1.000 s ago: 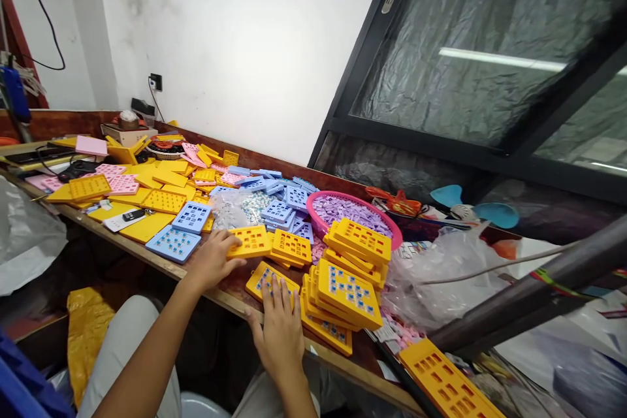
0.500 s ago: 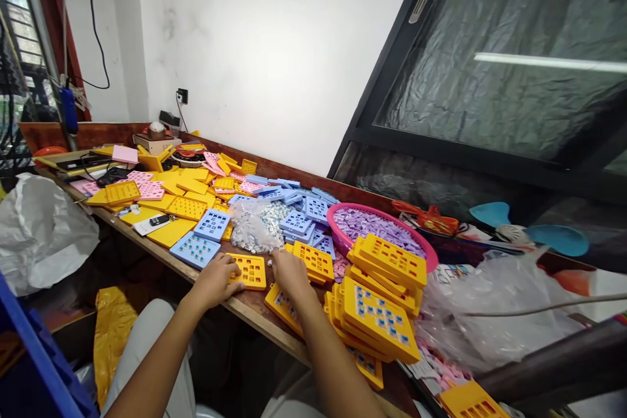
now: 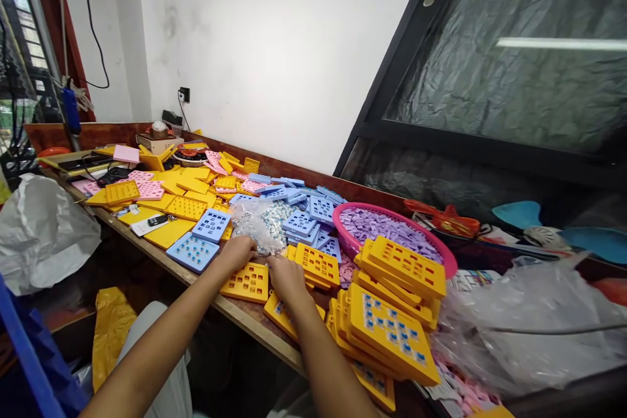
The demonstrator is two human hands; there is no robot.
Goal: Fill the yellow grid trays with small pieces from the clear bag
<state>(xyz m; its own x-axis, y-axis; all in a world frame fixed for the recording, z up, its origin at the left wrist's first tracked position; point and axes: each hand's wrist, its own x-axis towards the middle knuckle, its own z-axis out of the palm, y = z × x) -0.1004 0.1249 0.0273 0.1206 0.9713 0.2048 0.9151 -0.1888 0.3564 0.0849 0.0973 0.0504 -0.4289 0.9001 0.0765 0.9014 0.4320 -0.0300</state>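
Note:
My left hand is at the near edge of a clear plastic bag of small white and blue pieces, above a yellow slotted panel. Its fingers are curled together, and whatever they pinch is too small to make out. Just right of that panel, my right hand is closed, fingertips beside the loose pieces; its contents are hidden. Under the right wrist lies another yellow panel with blue pieces in it. A yellow panel with square holes rests right of the hand.
Stacked yellow panels rise at the right, in front of a pink basket of purple pieces. Blue panels lie at the left, with yellow and pink ones beyond. Clear plastic bags fill the far right. The wooden table edge runs in front.
My left hand has left the yellow panel and moved up and right to the bag of pieces. My right hand stays near the same spot. The view has shifted slightly.

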